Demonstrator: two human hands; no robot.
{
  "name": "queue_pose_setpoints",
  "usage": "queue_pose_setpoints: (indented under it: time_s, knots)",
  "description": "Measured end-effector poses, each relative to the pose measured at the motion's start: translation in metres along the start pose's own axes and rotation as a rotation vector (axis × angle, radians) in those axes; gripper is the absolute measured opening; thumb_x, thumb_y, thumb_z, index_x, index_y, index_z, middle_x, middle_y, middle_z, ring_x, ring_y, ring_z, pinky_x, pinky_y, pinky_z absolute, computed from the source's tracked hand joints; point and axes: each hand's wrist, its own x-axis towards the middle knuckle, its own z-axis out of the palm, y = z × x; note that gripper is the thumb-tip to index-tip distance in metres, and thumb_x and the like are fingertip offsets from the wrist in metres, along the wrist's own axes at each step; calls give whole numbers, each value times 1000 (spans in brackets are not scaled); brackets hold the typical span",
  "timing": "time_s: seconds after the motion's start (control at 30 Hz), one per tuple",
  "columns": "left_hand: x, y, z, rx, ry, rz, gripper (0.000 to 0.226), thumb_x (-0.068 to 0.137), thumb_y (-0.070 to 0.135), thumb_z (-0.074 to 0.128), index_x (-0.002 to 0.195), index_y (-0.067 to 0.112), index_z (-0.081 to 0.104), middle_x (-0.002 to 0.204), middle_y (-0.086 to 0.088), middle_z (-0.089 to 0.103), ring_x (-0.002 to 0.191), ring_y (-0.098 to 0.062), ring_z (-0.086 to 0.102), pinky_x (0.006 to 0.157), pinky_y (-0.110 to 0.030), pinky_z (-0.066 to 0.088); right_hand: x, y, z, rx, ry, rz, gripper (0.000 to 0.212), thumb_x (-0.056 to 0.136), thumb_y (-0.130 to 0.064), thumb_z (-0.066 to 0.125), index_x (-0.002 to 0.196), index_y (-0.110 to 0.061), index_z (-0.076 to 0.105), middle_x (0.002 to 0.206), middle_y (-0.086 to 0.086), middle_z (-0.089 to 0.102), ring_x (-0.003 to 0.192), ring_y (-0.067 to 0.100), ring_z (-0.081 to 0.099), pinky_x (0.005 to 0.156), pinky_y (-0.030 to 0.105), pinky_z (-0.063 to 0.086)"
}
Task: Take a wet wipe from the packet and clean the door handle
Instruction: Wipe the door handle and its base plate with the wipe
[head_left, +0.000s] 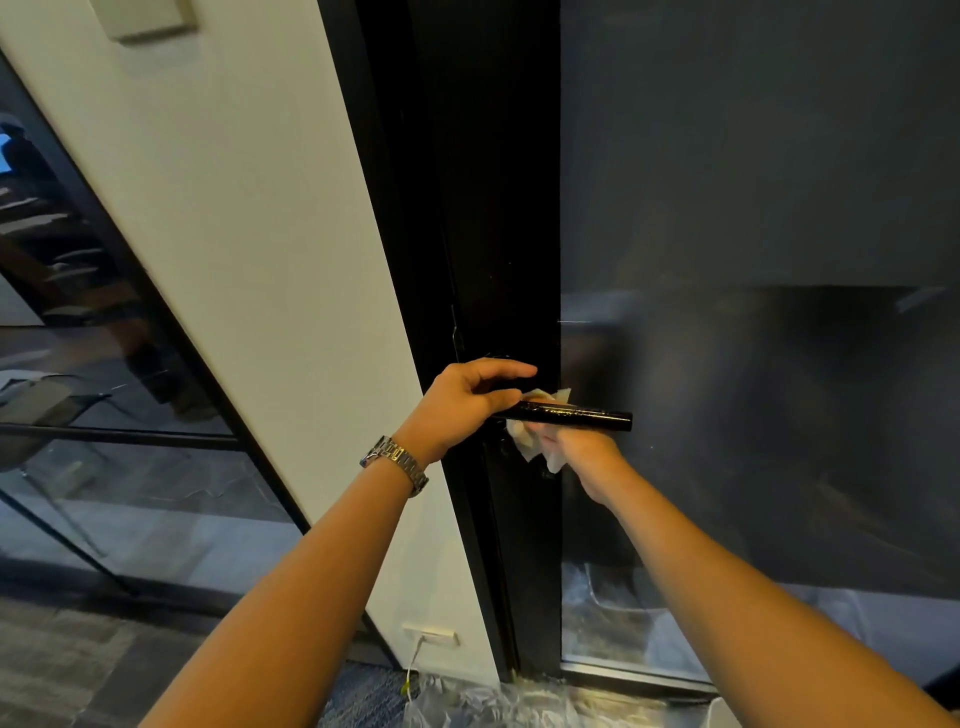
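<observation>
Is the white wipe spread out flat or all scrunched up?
Scrunched up. The wipe is bunched in the right hand against the black door handle, with crumpled corners poking out.

White wall (234, 234) beside a dark glass partition (78, 312), grey carpet (62, 665) below.

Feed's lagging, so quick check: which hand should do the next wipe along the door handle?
Right hand: it grips the wet wipe at the door handle. The left hand only holds the handle's base.
</observation>
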Motion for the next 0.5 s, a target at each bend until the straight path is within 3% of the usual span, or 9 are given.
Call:
queue_pose_setpoints:
  time_s: [0.07,0.17,0.27,0.37,0.5]
  knots:
    - [-1,1,2,3,6,-2,30,90,11,53,117,23,61,116,8,58,103,-1,53,90,-16,42,0,2,-2,-127,22,2,18,91,-33,57,101,-18,54,96,0,57,97,17,51,82,27,42]
    - [-3,1,6,13,48,6,30,91,11,52,117,22,60,120,7,58,109,-4,51,90,-13,41,9,16,-2,-75,87,-23,18,92,-21,57,108,-15,63,112,6,62,108,22,55,86,29,42]
    - [-5,-1,16,10,183,24,28,88,11,57,115,19,62,125,5,57,113,-2,50,95,-12,40,9,28,8,-19,77,-18,19,91,-12,54,106,-18,63,116,8,63,107,22,58,89,31,47]
    - [-7,-3,25,61,357,22,26,85,15,63,110,18,64,119,4,59,103,-1,52,83,-1,41,7,35,18,3,74,-52,24,92,-10,49,109,-25,57,123,10,56,113,24,53,97,32,44]
    - [-7,-5,17,142,402,-9,27,82,28,66,106,16,67,106,1,65,89,-4,56,71,-3,42,-2,42,18,-413,93,-201,50,94,-7,46,140,-25,38,142,15,33,122,30,46,92,30,45]
